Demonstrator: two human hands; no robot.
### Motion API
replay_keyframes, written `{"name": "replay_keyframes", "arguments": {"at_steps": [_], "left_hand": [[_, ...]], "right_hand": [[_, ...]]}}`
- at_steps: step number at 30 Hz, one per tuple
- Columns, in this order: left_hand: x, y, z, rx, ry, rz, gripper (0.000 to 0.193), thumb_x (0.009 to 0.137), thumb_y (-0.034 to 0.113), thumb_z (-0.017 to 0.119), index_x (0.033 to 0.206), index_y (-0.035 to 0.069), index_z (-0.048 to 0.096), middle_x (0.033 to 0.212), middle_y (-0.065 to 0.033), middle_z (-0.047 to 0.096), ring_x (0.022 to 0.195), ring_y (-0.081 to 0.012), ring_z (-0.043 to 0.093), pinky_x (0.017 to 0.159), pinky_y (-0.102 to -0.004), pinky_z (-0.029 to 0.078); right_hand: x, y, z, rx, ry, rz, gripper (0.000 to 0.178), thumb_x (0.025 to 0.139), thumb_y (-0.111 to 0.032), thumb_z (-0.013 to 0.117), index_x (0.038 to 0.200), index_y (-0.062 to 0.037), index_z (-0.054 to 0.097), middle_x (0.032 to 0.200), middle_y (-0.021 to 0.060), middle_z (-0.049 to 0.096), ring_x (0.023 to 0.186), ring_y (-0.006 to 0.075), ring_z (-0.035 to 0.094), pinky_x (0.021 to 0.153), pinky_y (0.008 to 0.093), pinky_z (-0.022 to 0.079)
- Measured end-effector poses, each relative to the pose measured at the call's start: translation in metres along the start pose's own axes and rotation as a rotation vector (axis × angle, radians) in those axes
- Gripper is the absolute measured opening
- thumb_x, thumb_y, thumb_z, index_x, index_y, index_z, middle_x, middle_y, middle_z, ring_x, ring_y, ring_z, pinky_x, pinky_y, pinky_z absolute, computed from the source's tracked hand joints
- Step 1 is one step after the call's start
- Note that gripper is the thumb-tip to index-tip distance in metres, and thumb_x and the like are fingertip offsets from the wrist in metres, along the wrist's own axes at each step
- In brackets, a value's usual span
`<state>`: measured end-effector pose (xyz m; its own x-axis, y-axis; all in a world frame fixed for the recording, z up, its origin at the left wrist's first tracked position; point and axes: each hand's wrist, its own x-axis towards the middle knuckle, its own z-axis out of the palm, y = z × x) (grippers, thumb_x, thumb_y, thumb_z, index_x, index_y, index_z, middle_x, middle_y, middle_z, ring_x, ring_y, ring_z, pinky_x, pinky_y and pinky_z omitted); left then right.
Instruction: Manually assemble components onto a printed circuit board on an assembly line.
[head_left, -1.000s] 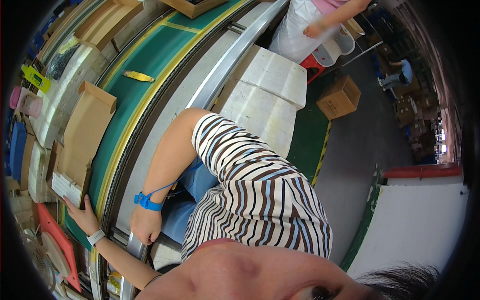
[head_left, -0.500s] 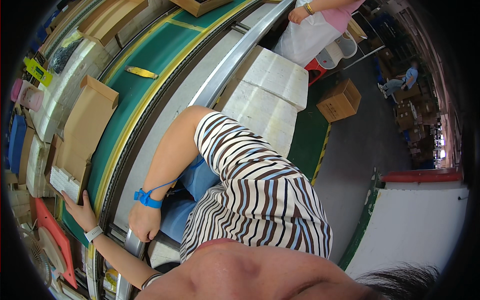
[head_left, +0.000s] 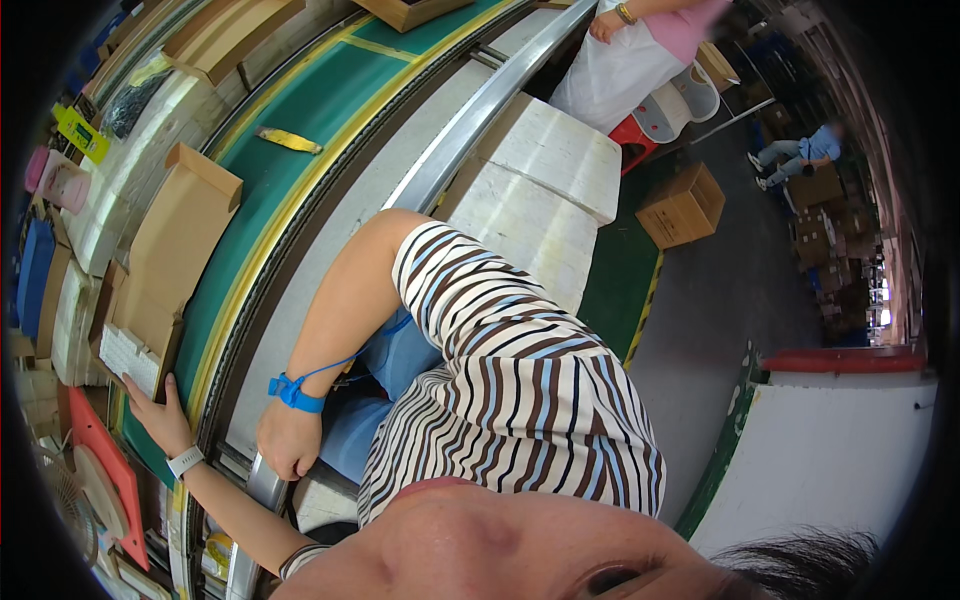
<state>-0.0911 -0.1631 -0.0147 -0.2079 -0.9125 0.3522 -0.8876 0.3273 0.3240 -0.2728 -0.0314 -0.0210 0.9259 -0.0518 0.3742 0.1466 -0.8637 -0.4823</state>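
An opened cardboard box (head_left: 197, 225) stands by the green conveyor belt at left, its long lid raised. In its near end lies a white piece with a grid-like surface (head_left: 128, 360). My left hand (head_left: 162, 425), wearing a watch with a pale strap, grips the near end of this box. The thumb lies along its side and a finger reaches the white piece; the other fingertips are hidden. My right hand (head_left: 289, 437), with a blue wrist strap (head_left: 295, 394) and cord, rests closed beside the metal rail, over my lap. Nothing shows in its curled fingers.
A yellow strip-like piece (head_left: 290, 140) lies on the conveyor belt (head_left: 290, 95). Beyond are a cardboard tray (head_left: 225, 40), a green bottle (head_left: 82, 134) and a fan (head_left: 65, 495). White foam blocks (head_left: 540, 160), a carton (head_left: 682, 207) and two other people are to the right.
The view has shifted slightly. Both my hands keep their places, the left at the box and the right by the rail. The distant seated person has changed posture a little.
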Motion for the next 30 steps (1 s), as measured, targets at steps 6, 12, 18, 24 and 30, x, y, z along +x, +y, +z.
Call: {"name": "replay_keyframes", "arguments": {"at_steps": [6,12,18,24,30], "left_hand": [[0.002,0.004,-0.001,-0.018,0.006,-0.004,0.073,0.080,0.032,0.062,0.139,0.011,0.024,0.131,-0.0277,0.033,0.119,-0.0415,0.036,0.097,-0.0411,0.033],[-0.002,0.001,0.004,-0.034,0.031,0.003,0.075,0.078,0.027,0.065,0.139,0.011,0.024,0.129,-0.0284,0.034,0.118,-0.0422,0.037,0.097,-0.0413,0.033],[-0.001,0.007,0.000,-0.034,0.078,-0.049,0.077,0.075,0.023,0.068,0.138,0.011,0.025,0.128,-0.0274,0.035,0.114,-0.0413,0.041,0.095,-0.0403,0.036],[-0.002,0.013,-0.004,-0.070,0.072,-0.065,0.080,0.071,0.018,0.069,0.138,0.010,0.025,0.128,-0.0260,0.036,0.114,-0.0405,0.041,0.095,-0.0398,0.036],[-0.009,0.019,-0.007,-0.107,0.022,-0.104,0.082,0.070,0.014,0.070,0.138,0.010,0.024,0.128,-0.0256,0.036,0.114,-0.0413,0.041,0.096,-0.0399,0.036]], "right_hand": [[-0.001,0.003,0.001,-0.071,0.071,-0.077,0.019,0.083,-0.024,0.052,0.083,-0.0076,0.061,0.080,0.0096,0.063,0.077,0.0285,0.059,0.065,0.0398,0.045],[-0.034,-0.026,-0.112,-0.786,0.556,-0.205,0.006,0.072,-0.015,0.057,0.072,-0.0097,0.055,0.075,0.0029,0.057,0.069,0.0209,0.057,0.056,0.0330,0.045],[-0.224,0.024,-0.258,-1.337,1.015,0.743,0.045,0.065,-0.016,0.066,0.106,-0.0053,0.051,0.114,0.0175,0.047,0.107,0.0347,0.044,0.089,0.0442,0.038],[-0.398,0.039,-0.288,-1.187,0.902,1.898,0.051,0.069,-0.023,0.063,0.114,-0.0045,0.047,0.119,0.0164,0.044,0.113,0.0344,0.040,0.093,0.0431,0.038],[-0.409,0.047,-0.279,-1.016,0.968,1.861,0.068,0.067,-0.029,0.063,0.126,-0.0054,0.039,0.128,0.0136,0.040,0.121,0.0332,0.034,0.098,0.0435,0.034]]}}
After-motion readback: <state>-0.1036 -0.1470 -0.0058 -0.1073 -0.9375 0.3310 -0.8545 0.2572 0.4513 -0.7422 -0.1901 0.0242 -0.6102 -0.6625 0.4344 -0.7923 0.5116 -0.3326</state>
